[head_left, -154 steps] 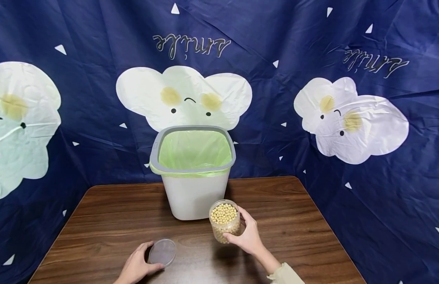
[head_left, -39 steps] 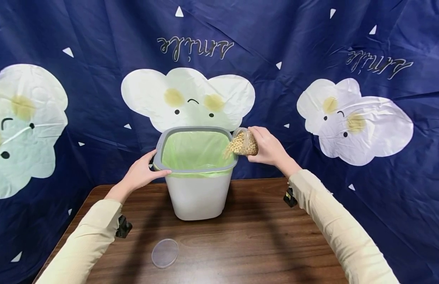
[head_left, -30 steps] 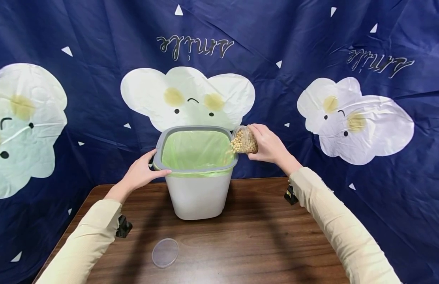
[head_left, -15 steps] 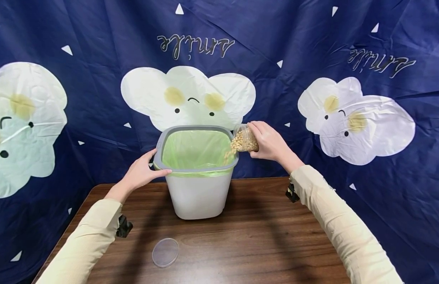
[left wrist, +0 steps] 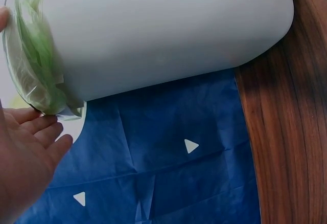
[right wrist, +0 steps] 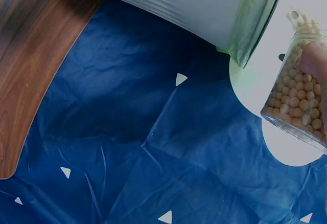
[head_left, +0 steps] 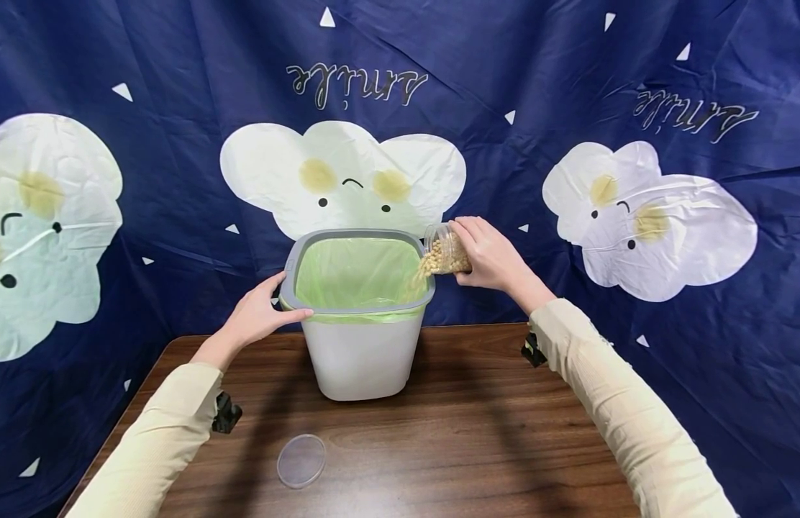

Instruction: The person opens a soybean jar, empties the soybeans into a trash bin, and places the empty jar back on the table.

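My right hand grips a clear jar of soybeans, tipped on its side with its mouth over the right rim of the trash bin. A stream of soybeans pours into the bin. In the right wrist view, many beans are still inside the jar. The trash bin is white with a grey rim and a green liner bag. My left hand rests against the rim's front left corner, thumb in front, fingers along the side; several fingers look loosely extended in the left wrist view.
The jar's clear round lid lies on the brown wooden table, in front of the bin. A dark blue curtain with white clouds surrounds the table on three sides. Black wrist devices sit below both cuffs.
Earlier the right hand held the jar upright and the left was at the lid on the table. Since then, both moved to the bin. Lately the jar has risen slightly while beans keep pouring.
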`<control>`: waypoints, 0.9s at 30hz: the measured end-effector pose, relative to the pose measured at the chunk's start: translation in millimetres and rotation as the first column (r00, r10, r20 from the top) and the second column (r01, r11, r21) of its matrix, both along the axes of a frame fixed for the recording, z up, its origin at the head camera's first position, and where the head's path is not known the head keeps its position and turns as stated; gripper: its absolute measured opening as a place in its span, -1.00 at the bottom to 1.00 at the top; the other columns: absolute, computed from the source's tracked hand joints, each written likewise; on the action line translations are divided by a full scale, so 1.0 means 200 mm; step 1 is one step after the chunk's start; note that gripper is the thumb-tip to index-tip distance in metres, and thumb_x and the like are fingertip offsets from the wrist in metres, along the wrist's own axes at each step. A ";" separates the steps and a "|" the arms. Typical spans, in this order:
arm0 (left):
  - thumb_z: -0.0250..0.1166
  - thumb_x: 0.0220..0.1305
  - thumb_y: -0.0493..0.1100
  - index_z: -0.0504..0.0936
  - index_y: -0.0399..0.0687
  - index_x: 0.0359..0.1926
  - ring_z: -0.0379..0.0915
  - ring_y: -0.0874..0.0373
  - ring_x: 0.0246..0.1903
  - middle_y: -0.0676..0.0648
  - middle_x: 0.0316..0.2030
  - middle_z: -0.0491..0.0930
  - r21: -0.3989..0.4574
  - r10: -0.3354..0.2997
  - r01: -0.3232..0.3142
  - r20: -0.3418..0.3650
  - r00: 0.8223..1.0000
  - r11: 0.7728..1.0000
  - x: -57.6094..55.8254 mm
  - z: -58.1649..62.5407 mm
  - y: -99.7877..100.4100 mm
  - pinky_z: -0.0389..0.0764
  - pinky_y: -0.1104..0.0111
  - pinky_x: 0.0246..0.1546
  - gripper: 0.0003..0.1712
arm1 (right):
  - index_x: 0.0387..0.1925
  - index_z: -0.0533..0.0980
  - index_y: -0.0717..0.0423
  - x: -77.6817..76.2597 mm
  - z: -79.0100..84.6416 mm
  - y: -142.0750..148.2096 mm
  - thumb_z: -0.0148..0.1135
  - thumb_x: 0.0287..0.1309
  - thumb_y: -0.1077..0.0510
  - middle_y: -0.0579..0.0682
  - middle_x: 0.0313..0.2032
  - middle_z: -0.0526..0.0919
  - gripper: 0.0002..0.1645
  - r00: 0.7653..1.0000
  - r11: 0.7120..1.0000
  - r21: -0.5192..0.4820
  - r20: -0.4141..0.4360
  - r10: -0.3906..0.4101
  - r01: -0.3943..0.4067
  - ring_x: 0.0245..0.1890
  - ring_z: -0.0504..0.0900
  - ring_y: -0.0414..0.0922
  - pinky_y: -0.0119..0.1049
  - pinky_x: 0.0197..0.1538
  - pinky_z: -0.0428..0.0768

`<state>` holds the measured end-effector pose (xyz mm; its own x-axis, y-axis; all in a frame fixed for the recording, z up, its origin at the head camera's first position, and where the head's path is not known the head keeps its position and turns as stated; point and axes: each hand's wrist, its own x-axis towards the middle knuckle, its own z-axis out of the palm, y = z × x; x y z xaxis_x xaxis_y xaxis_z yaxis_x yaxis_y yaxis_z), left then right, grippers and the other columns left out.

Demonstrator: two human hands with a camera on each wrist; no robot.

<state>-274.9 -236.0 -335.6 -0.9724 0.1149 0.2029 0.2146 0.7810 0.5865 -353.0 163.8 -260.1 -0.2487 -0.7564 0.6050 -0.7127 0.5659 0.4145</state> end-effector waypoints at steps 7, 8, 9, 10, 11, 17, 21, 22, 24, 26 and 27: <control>0.27 -0.10 0.38 -0.02 -0.19 0.38 0.11 -0.27 0.21 -0.30 0.29 0.12 -0.001 0.003 -0.003 -0.003 1.000 1.000 0.00 0.00 0.00 0.24 -0.10 0.10 0.20 | 0.05 0.33 0.43 0.00 0.01 0.00 0.44 -0.56 0.04 0.31 -0.03 0.45 0.01 1.000 0.999 0.028 -0.014 -0.026 0.026 0.02 0.40 0.15 -0.04 0.16 0.32; 0.27 -0.10 0.38 -0.02 -0.19 0.38 0.11 -0.27 0.21 -0.30 0.29 0.12 -0.001 0.003 -0.003 -0.002 1.000 1.000 0.00 0.00 0.00 0.24 -0.10 0.10 0.20 | 0.05 0.33 0.43 0.00 0.01 0.00 0.44 -0.55 0.03 0.31 -0.03 0.45 0.00 0.999 0.999 0.033 -0.013 -0.032 0.033 0.03 0.40 0.15 -0.04 0.17 0.31; 0.27 -0.10 0.38 -0.02 -0.19 0.38 0.10 -0.27 0.21 -0.30 0.29 0.12 -0.002 0.004 -0.004 -0.002 1.000 1.000 -0.01 0.00 0.00 0.24 -0.10 0.10 0.20 | 0.06 0.33 0.43 0.01 0.01 0.00 0.44 -0.55 0.03 0.31 -0.02 0.44 0.01 0.999 0.999 0.040 -0.012 -0.037 0.037 0.03 0.39 0.15 -0.04 0.17 0.31; 0.27 -0.10 0.38 -0.03 -0.19 0.38 0.10 -0.27 0.21 -0.30 0.29 0.11 -0.002 0.004 -0.004 0.000 1.000 1.000 -0.01 0.00 0.00 0.24 -0.10 0.10 0.21 | 0.06 0.33 0.43 0.01 0.02 0.00 0.45 -0.54 0.03 0.31 -0.02 0.44 0.01 0.999 0.998 0.045 -0.013 -0.039 0.040 0.03 0.39 0.15 -0.03 0.17 0.31; 0.27 -0.10 0.38 -0.03 -0.19 0.38 0.10 -0.27 0.21 -0.30 0.30 0.11 -0.002 0.005 -0.005 0.002 1.000 1.000 -0.01 0.00 0.00 0.23 -0.11 0.10 0.21 | 0.07 0.33 0.42 0.01 0.02 0.00 0.45 -0.53 0.02 0.31 -0.01 0.44 0.01 0.999 0.998 0.050 -0.017 -0.043 0.044 0.04 0.40 0.15 -0.03 0.17 0.32; 0.27 -0.09 0.38 -0.04 -0.20 0.39 0.08 -0.27 0.22 -0.31 0.30 0.09 -0.002 0.005 -0.005 0.012 1.000 1.000 0.00 0.00 0.00 0.22 -0.11 0.11 0.21 | 0.09 0.33 0.39 0.01 0.03 0.00 0.46 -0.51 -0.01 0.28 0.01 0.44 0.02 0.997 0.995 0.073 -0.039 -0.069 0.072 0.06 0.39 0.13 -0.04 0.17 0.32; 0.27 -0.09 0.38 -0.04 -0.22 0.38 0.07 -0.27 0.22 -0.31 0.30 0.09 -0.004 0.004 -0.004 0.012 1.000 1.000 0.00 0.00 0.00 0.22 -0.12 0.11 0.21 | 0.09 0.33 0.38 0.01 0.03 0.00 0.46 -0.51 0.00 0.27 0.01 0.45 0.01 0.996 0.994 0.076 -0.038 -0.075 0.077 0.06 0.38 0.12 -0.05 0.18 0.32; 0.27 -0.09 0.38 -0.04 -0.22 0.38 0.08 -0.27 0.22 -0.32 0.30 0.09 -0.004 0.005 -0.005 0.011 1.000 1.000 0.00 0.00 0.00 0.22 -0.12 0.11 0.21 | 0.09 0.33 0.38 0.01 0.03 0.00 0.46 -0.50 0.00 0.26 0.01 0.45 0.01 0.997 0.994 0.077 -0.036 -0.074 0.077 0.06 0.38 0.12 -0.05 0.18 0.31; 0.27 -0.09 0.38 -0.04 -0.21 0.38 0.08 -0.27 0.22 -0.31 0.30 0.09 -0.006 0.006 -0.006 0.009 1.000 1.000 0.00 0.00 0.00 0.22 -0.11 0.11 0.21 | 0.09 0.33 0.38 0.02 0.03 0.00 0.46 -0.50 0.00 0.26 0.02 0.45 0.01 0.997 0.994 0.079 -0.035 -0.068 0.070 0.07 0.38 0.13 -0.05 0.18 0.31; 0.26 -0.09 0.38 -0.04 -0.21 0.38 0.08 -0.27 0.22 -0.31 0.30 0.09 -0.008 0.007 -0.007 0.009 1.000 1.000 0.00 0.00 0.00 0.22 -0.12 0.11 0.21 | 0.09 0.33 0.38 0.02 0.04 0.00 0.46 -0.49 0.01 0.27 0.02 0.45 0.00 0.998 0.994 0.086 -0.035 -0.058 0.061 0.07 0.38 0.13 -0.06 0.18 0.30; 0.26 -0.09 0.39 -0.04 -0.21 0.39 0.08 -0.27 0.22 -0.31 0.30 0.09 -0.008 0.007 -0.007 0.009 1.000 1.000 0.00 0.00 0.00 0.22 -0.12 0.11 0.21 | 0.09 0.33 0.38 0.02 0.03 -0.01 0.46 -0.48 0.01 0.27 0.02 0.45 -0.01 0.998 0.994 0.090 -0.034 -0.056 0.059 0.07 0.38 0.13 -0.07 0.19 0.30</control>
<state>-274.5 -236.3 -336.0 -0.9749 0.1101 0.1936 0.2045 0.7872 0.5818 -349.9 162.5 -253.1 -0.2748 -0.7937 0.5426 -0.6659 0.5642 0.4881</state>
